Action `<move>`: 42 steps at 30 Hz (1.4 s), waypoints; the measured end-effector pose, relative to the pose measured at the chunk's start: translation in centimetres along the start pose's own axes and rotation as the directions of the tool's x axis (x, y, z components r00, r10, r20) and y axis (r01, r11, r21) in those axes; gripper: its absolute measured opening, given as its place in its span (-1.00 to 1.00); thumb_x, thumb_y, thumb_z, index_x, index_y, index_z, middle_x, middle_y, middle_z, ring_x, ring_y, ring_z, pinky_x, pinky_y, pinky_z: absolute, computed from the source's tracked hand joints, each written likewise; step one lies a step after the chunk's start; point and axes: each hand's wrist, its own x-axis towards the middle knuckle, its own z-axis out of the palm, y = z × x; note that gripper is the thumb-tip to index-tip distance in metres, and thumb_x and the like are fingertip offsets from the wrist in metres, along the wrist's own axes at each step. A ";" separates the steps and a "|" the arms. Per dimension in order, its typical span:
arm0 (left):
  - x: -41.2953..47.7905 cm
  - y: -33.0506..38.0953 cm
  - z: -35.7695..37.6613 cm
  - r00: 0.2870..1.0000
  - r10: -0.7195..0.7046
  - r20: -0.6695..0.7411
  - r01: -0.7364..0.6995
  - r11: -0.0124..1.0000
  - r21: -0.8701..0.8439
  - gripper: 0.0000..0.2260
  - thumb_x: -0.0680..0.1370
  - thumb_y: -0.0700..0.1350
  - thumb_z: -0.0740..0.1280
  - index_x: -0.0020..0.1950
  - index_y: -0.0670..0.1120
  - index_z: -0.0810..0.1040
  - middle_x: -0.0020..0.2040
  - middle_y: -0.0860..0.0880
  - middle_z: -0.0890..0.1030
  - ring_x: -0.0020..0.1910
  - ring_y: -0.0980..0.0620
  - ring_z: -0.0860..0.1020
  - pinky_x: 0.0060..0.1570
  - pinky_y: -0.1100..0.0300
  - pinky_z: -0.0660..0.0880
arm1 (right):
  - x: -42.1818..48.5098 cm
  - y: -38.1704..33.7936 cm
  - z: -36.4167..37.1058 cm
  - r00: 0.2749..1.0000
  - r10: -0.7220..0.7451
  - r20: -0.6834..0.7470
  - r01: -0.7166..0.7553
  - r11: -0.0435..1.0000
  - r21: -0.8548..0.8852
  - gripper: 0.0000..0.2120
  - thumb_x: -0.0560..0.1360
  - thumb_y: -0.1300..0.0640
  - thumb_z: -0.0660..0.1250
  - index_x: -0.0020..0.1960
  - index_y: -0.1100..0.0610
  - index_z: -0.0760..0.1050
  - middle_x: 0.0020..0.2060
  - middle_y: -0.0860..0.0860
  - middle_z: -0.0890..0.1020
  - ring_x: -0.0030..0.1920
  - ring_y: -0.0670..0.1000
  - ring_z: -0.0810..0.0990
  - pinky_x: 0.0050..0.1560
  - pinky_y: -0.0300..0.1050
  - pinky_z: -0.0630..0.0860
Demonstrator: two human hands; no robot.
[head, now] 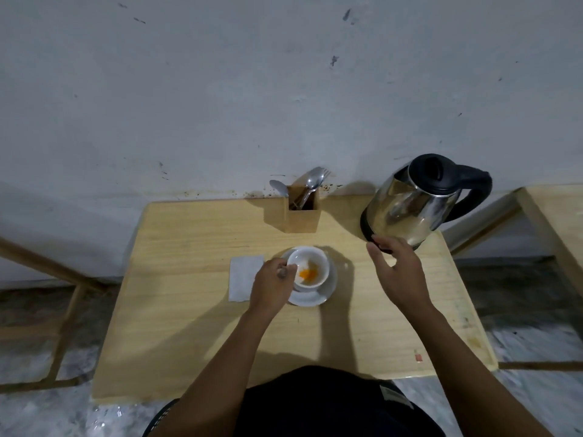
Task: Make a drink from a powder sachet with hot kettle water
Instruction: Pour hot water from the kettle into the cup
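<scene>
A white cup (315,263) stands on a white saucer (318,296) at the middle of the wooden table, tipped slightly toward me. Orange powder (306,274) lies in its bottom. My left hand (272,287) is closed at the cup's left rim, gripping it, and something small and grey shows between the fingers. A steel kettle (407,206) with a black lid and handle stands at the back right. My right hand (396,271) hovers just in front of the kettle's base with its fingers spread and nothing in it.
A white paper square (242,275) lies flat left of the saucer, partly under my left hand. A wooden holder (301,216) with spoons and a fork stands at the back against the wall. A second wooden table (558,222) is at the right.
</scene>
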 end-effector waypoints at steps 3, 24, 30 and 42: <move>0.0 0.6 1.0 0.994 -0.048 -0.094 0.044 0.998 -0.050 -0.89 0.57 -0.11 0.27 -0.09 -0.12 0.54 -0.18 -0.04 0.58 -0.15 -0.02 0.54 -0.14 0.18 0.39 | 0.8 0.9 -2.8 0.995 0.005 -0.099 -0.002 1.000 0.029 -0.78 0.57 -0.03 0.29 0.15 0.04 0.56 0.03 -0.08 0.58 -0.01 -0.10 0.57 0.00 -0.01 0.58; -0.5 2.3 4.7 0.888 -0.244 -0.390 0.211 0.969 -0.125 -0.83 0.57 -0.17 0.25 -0.15 -0.23 0.51 -0.18 -0.22 0.60 -0.12 -0.19 0.56 -0.05 0.01 0.46 | 16.6 5.6 -13.8 0.998 -0.049 -0.029 0.047 0.997 -0.062 -0.51 0.51 -0.34 0.14 0.09 0.02 0.56 0.03 0.00 0.57 0.07 0.02 0.52 0.05 -0.06 0.45; -0.5 2.4 5.2 0.879 -0.239 -0.413 0.229 0.971 -0.075 -0.76 0.57 -0.15 0.22 -0.17 -0.30 0.50 -0.20 -0.30 0.62 -0.16 -0.25 0.59 -0.18 0.03 0.45 | 20.1 6.8 -15.3 0.990 -0.025 0.137 0.028 0.999 -0.024 -0.39 0.44 -0.38 0.24 -0.26 0.20 0.56 -0.35 0.12 0.62 -0.28 0.04 0.58 -0.19 -0.04 0.50; -0.7 2.6 5.2 0.885 -0.257 -0.389 0.250 0.966 -0.069 -0.81 0.58 -0.10 0.24 -0.07 -0.22 0.52 -0.14 -0.22 0.63 -0.12 -0.23 0.61 -0.11 -0.05 0.51 | 21.4 8.5 -15.0 0.982 -0.075 0.171 0.058 0.993 0.102 -0.36 0.45 -0.21 0.35 -0.55 0.21 0.25 -0.59 0.10 0.23 -0.52 0.06 0.26 -0.39 -0.07 0.24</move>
